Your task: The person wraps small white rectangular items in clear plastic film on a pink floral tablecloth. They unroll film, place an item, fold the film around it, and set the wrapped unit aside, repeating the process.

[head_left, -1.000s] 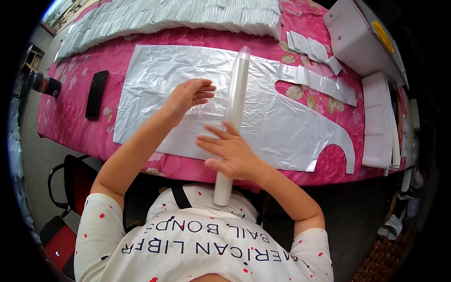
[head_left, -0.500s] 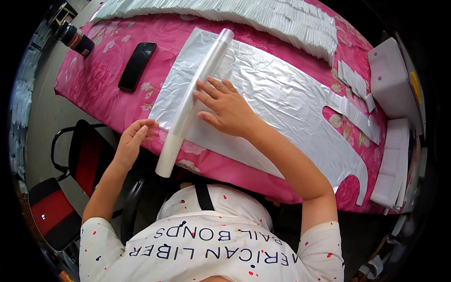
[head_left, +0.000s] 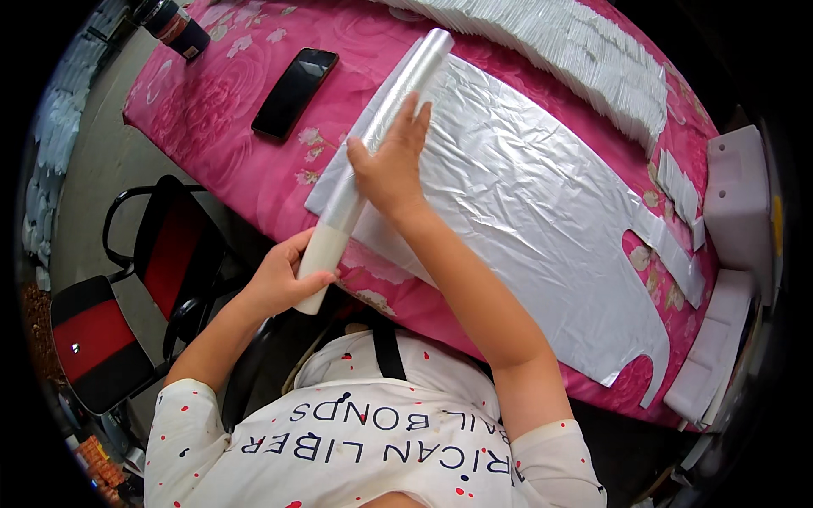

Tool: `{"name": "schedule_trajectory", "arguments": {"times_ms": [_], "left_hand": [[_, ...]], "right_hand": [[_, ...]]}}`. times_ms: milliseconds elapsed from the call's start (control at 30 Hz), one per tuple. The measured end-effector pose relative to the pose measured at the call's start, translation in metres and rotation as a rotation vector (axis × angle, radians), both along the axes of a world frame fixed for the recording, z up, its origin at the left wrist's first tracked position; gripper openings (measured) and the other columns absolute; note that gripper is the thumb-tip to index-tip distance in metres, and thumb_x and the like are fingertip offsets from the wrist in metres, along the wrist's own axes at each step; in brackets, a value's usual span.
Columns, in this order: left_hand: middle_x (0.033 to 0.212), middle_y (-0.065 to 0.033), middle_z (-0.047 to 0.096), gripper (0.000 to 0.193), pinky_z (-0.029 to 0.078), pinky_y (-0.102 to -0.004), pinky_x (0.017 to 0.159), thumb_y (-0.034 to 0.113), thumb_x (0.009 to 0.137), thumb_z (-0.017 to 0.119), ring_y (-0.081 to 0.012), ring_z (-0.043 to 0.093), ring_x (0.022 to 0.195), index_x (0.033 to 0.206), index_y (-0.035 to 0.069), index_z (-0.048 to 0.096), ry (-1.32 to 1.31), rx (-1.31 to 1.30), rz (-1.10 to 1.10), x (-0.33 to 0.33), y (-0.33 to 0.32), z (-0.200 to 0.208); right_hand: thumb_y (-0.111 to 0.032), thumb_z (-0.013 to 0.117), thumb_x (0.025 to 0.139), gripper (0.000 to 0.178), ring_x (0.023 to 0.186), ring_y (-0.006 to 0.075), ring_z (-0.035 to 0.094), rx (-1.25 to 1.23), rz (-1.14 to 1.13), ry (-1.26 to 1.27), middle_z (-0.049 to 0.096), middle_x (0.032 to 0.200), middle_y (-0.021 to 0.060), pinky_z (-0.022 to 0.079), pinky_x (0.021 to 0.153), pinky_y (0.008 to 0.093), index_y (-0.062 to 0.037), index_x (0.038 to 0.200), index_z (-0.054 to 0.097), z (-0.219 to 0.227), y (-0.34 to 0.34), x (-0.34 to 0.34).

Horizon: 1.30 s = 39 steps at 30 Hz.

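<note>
A long pale tube wound with clear plastic film (head_left: 337,203) lies aslant on a silvery-white plastic sheet (head_left: 525,195). The sheet is spread flat but creased, with curved cut-outs and strap-like strips at its right end. My left hand (head_left: 290,273) wraps the tube's near end, which juts past the table edge, with the thumb lying over it. Farther along, my right hand (head_left: 391,165) straddles the tube, thumb on its left side and fingers along its right. The fingers' undersides are hidden.
A black phone (head_left: 295,93) and dark bottle (head_left: 174,28) are on the pink floral tablecloth (head_left: 199,140). Rows of folded white plastic pieces (head_left: 584,63) line the far side. White boxes (head_left: 738,203) stand at the right edge. Red-and-black chairs (head_left: 174,245) stand left.
My left hand has moved from beside the tube to grip its near end. My right hand has turned from lying flat across the tube to straddling it. The view has shifted.
</note>
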<state>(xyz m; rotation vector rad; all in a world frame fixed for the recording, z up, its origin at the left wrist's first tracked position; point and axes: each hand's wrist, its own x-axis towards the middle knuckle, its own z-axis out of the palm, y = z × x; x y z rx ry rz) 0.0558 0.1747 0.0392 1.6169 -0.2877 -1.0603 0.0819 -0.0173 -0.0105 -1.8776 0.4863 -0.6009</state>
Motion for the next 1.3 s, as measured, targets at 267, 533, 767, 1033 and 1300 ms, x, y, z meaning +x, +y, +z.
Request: {"name": "schedule_trajectory", "arguments": {"times_ms": [267,533,767,1033,1300], "left_hand": [[0.108,-0.0161,0.058,0.078,0.051,-0.0324,0.074,0.044,0.075,0.066,-0.0199,0.062,0.084,0.129,-0.003,0.038,0.704,-0.333,-0.361,-0.016,-0.035,0.008],[0.086,-0.0063,0.057,0.049,0.048,-0.0275,0.06,0.041,0.087,0.055,-0.0125,0.056,0.07,0.116,0.003,0.046,0.203,-0.008,-0.363,-0.054,-0.076,-0.011],[0.066,-0.0055,0.054,0.074,0.044,-0.0263,0.049,0.061,0.069,0.065,-0.0139,0.054,0.053,0.105,-0.003,0.056,0.684,0.024,-0.57,-0.062,-0.074,-0.024],[0.067,-0.0051,0.053,0.075,0.043,-0.0255,0.05,0.06,0.069,0.066,-0.0131,0.052,0.053,0.107,-0.003,0.056,0.834,0.11,-0.574,-0.073,-0.069,-0.031],[0.068,-0.0048,0.053,0.075,0.043,-0.0256,0.05,0.06,0.069,0.065,-0.0129,0.051,0.053,0.109,-0.003,0.055,0.839,0.117,-0.579,-0.073,-0.07,-0.03]], "right_hand": [[-0.015,0.069,0.077,0.055,0.078,0.0145,0.058,1.241,0.047,-0.399,0.054,0.09,0.0074,0.052,0.072,0.0291,-0.0015,0.119,0.036,0.051,-0.065,-0.066],[-0.019,0.072,0.078,0.055,0.083,0.0164,0.058,0.971,-0.104,-0.18,0.053,0.095,0.0083,0.049,0.074,0.0309,0.0016,0.117,0.039,0.036,-0.063,-0.134],[-0.022,0.067,0.082,0.047,0.085,0.0112,0.054,0.697,-0.339,-0.26,0.057,0.095,0.0081,0.045,0.073,0.0245,0.0016,0.114,0.043,0.017,-0.176,-0.205],[-0.027,0.062,0.085,0.03,0.074,0.0065,0.051,0.548,-0.282,0.011,0.061,0.087,0.0011,0.043,0.066,0.0204,-0.0026,0.102,0.06,0.016,-0.227,-0.26],[-0.025,0.062,0.085,0.023,0.062,0.0041,0.049,0.394,-0.104,0.329,0.059,0.077,-0.0016,0.041,0.056,0.0197,-0.0031,0.09,0.063,0.03,-0.217,-0.251]]}}
